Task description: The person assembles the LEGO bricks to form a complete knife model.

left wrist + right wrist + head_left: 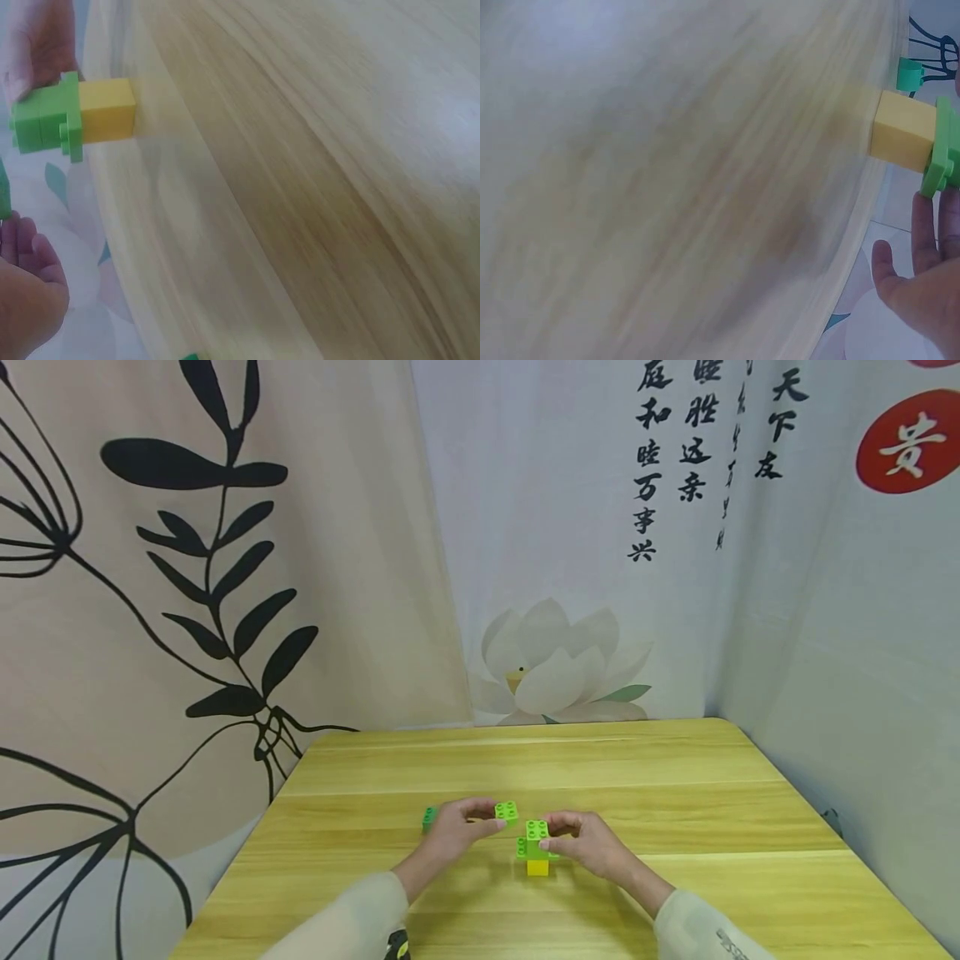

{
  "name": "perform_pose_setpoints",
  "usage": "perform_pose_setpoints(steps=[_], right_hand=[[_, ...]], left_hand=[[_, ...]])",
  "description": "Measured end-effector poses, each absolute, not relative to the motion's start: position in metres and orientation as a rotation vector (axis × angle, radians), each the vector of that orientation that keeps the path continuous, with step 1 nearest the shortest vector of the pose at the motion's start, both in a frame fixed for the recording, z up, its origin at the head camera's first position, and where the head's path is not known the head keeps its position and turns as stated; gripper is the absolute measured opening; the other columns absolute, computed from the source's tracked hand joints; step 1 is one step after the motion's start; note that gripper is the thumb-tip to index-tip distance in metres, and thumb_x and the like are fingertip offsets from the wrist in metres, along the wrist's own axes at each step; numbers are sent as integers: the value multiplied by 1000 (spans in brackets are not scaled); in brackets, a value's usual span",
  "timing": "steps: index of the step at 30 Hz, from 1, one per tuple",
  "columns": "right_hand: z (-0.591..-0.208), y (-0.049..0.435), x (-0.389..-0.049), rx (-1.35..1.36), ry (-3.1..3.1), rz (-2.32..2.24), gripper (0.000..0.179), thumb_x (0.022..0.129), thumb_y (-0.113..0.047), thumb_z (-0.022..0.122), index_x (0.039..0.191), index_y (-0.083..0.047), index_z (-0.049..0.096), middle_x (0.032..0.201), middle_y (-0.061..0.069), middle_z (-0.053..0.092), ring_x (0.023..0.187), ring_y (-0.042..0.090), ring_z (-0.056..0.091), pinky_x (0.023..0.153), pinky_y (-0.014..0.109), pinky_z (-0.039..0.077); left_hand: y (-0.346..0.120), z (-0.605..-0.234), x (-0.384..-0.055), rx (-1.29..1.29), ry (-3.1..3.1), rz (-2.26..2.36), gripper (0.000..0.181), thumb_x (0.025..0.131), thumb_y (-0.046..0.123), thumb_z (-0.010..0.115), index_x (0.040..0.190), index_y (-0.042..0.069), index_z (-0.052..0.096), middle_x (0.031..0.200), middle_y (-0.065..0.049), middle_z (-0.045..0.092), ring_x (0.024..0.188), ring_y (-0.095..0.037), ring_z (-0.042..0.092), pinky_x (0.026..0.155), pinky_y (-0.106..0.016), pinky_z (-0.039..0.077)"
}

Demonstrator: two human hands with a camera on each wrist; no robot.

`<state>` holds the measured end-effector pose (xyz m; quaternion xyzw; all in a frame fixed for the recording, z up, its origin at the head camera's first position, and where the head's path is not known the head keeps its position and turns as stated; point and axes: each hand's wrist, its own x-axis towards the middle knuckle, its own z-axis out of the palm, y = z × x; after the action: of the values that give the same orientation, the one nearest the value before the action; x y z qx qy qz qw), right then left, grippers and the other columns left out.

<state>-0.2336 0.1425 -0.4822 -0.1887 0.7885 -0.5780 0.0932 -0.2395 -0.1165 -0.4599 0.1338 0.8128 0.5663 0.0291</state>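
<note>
Between thumb and fingers my left hand (456, 823) pinches a light green toy brick (506, 812), held up to the left of a small brick stack. That stack has a yellow brick (537, 867) at the bottom, a wider light green piece (522, 848) above it and a light green block (536, 829) with studs on top. My right hand (592, 842) grips the upper green part from the right side. The left wrist view shows the yellow brick (109, 110) below the green ones. In the right wrist view, fingertips of my right hand (926, 292) touch the wider green piece (943, 146).
A dark green brick (429, 818) stands on the wooden table (675, 777), just left of my left hand. Behind the table hangs a printed curtain (570, 568), and another pale curtain (847, 652) runs along the right side.
</note>
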Motion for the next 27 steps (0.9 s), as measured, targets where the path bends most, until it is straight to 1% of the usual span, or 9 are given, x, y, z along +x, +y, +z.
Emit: perform_pose_setpoints(steps=[8,12,17,20,23,25,27], right_hand=[[-482,142,-233,-571,2337,-1721,39,92,-22,73,124,-1,65,110,7,66,103,25,59,80,33,52],[-482,142,-232,-580,2342,-1719,38,92,-21,72,123,-1,66,111,6,67,103,25,59,82,36,52],[-483,143,-234,-589,2335,-1721,39,93,-21,72,125,0,65,112,7,66,104,26,59,83,35,53],[-485,144,-235,-593,2329,-1726,40,93,-21,71,126,1,64,113,7,66,105,27,58,83,34,53],[-485,145,-235,-598,2323,-1728,40,93,-21,71,126,1,63,114,7,66,106,27,58,85,36,53],[-485,145,-235,-606,2320,-1729,41,94,-21,71,127,1,63,114,7,65,107,26,58,86,38,53],[-484,145,-235,-612,2318,-1730,40,94,-21,71,126,1,63,114,7,66,107,26,58,86,39,53]], left_hand=[[-101,-458,-243,451,2462,1767,35,88,24,78,117,7,70,105,-3,69,95,-24,61,78,-34,54],[-97,-458,-242,487,2434,1781,30,89,20,76,116,7,71,105,-4,69,94,-23,61,78,-35,53],[-90,-458,-241,502,2423,1774,29,89,19,76,115,7,71,104,-3,69,94,-24,60,77,-33,53],[-86,-458,-240,514,2429,1763,28,88,19,77,114,7,72,103,-3,69,96,-24,61,78,-34,52],[-83,-459,-240,536,2437,1755,27,88,18,77,113,7,72,103,-2,69,97,-21,60,79,-34,51],[-80,-452,-235,539,2447,1743,26,89,15,76,112,5,71,103,-3,69,98,-23,60,81,-36,50],[-79,-453,-235,536,2454,1731,26,89,15,76,113,4,71,103,-3,69,99,-24,60,81,-37,50]])
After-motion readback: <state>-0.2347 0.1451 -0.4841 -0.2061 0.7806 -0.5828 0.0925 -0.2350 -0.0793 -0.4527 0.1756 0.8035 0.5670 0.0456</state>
